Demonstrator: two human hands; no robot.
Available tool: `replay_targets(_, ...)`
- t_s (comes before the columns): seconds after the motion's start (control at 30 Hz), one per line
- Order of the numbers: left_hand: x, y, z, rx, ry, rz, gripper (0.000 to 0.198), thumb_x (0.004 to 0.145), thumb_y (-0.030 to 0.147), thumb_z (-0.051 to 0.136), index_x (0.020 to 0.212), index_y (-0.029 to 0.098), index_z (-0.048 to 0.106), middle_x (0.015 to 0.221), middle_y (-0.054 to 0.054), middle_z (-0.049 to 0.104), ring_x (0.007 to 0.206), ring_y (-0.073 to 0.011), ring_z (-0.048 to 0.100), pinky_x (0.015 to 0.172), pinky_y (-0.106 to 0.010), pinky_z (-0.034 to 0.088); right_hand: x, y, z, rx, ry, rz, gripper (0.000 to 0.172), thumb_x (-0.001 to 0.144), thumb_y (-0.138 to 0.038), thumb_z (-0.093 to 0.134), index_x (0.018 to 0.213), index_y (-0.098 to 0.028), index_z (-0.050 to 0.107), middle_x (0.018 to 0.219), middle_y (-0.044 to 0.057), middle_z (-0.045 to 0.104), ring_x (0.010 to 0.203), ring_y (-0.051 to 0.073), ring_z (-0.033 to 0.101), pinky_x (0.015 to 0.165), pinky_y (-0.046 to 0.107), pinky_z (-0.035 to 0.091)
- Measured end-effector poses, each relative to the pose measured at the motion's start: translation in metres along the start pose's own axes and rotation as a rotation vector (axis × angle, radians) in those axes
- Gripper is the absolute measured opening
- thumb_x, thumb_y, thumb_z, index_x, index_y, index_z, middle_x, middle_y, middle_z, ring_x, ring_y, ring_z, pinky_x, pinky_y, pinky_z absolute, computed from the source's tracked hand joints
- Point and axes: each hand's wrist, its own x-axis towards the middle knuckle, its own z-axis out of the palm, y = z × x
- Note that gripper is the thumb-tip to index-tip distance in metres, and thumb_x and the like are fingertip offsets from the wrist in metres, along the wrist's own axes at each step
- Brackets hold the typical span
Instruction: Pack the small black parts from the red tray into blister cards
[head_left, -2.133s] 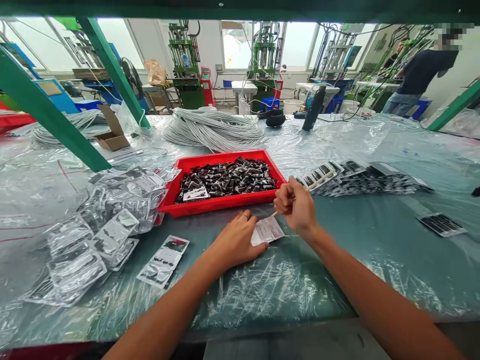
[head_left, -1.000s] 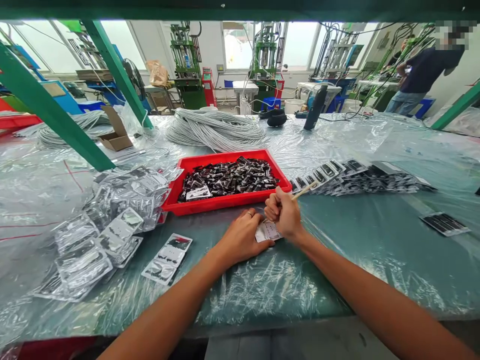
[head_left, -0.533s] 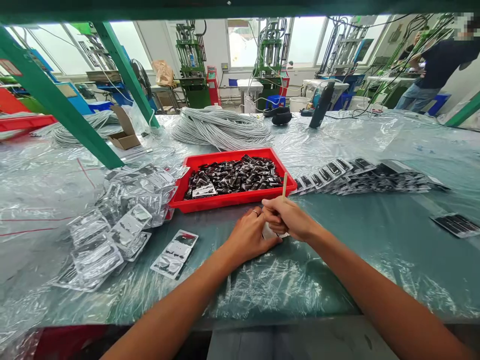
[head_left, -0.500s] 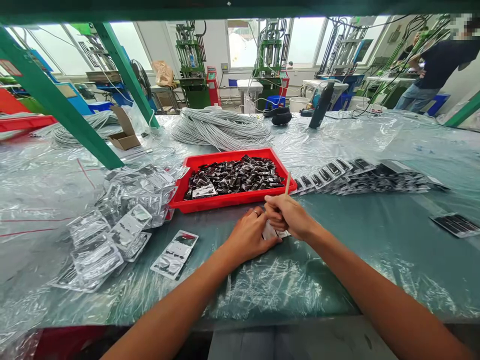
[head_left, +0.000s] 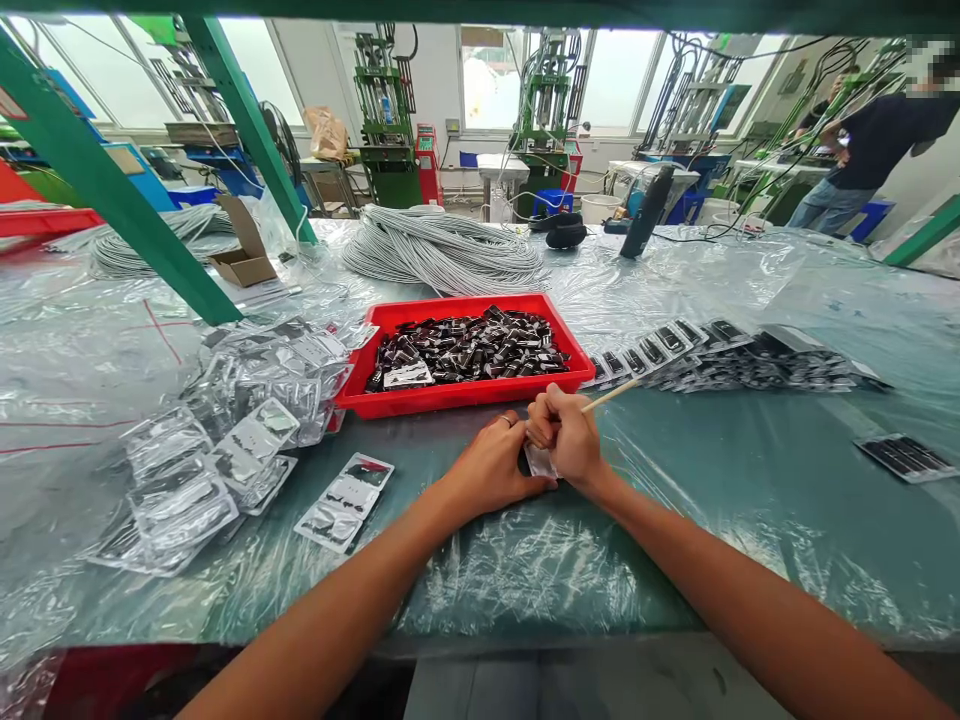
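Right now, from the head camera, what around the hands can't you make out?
- Small clear packet: mostly covered by both hands; its contents are hidden.
- Wooden stick: its working tip is buried in the right hand.
- Left hand fingertips: tucked against the right hand, so the contact is unclear.
- Black parts in the red tray: too small to identify.

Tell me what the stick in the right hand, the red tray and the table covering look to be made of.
Stick: pale tan, matte, thin; likely wood or bamboo.
Red tray: uniform glossy red with moulded rim; probably plastic.
Table covering: clear, wrinkled, shiny sheet; looks like plastic film over a green top.
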Motion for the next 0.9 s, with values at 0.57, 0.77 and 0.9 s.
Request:
replay_targets(0.57,-0.004,-0.004,-0.022,-0.288,-0.045,-0.026,0.057,0.071,0.040,0.081,0.118,0.018,0.059,0.110,-0.008,0.062,0.100,-0.0242,0.059,0.093,-0.036,0.048,0.019,-0.075,-0.055,-0.565,-0.276,0.399,0.020,0.085,-0.030,0.053,0.073,-0.019,0.042,0.059,-0.006,0.034,0.047,0.008,0.026,0.043,0.019,0.019)
replay_targets(0.77,0.002,-0.012,-0.034,-0.829,-0.034,-0.135,0.070,0.074,0.050,0.076,0.131,0.017,0.054,0.111,-0.010,0.066,0.104,-0.0259,0.064,0.094,-0.036,0.054,0.023,-0.085,-0.081,-1.359,-0.685,0.319,0.019,0.085,-0.008,0.053,0.098,-0.013,0.066,0.098,0.008,0.068,0.083,0.017,0.059,0.069,0.025,0.041)
replay_targets(0.9,0.010,-0.019,-0.036,-0.948,0.185,-0.287,0.065,0.057,0.055,0.086,0.104,0.012,0.069,0.102,-0.011,0.070,0.099,-0.0292,0.066,0.087,-0.033,0.056,0.020,-0.089,-0.065,-1.364,-0.362,-0.078,0.021,0.090,-0.010,0.049,0.100,-0.012,0.068,0.100,0.010,0.069,0.090,0.019,0.061,0.080,0.030,0.047)
